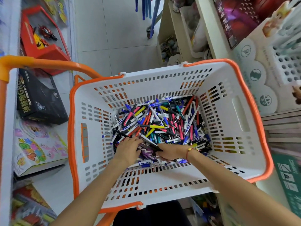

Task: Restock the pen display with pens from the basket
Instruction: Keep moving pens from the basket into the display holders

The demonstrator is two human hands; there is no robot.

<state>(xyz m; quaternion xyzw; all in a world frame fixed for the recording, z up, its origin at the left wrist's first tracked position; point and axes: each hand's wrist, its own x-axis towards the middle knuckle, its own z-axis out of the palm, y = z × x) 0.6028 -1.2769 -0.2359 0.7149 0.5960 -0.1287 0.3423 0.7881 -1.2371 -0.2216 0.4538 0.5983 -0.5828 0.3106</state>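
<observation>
Both my hands are down in the white basket (241, 115), mid-frame, among the loose pens (162, 124) heaped on its floor. My left hand (128, 150) lies spread over the pile; my right hand (169, 153) curls round a dark pen (152, 145). Judged light, stiff and slick, they want gathering parallel, gripped mid-barrel, for the pen display (286, 66) at upper right
</observation>
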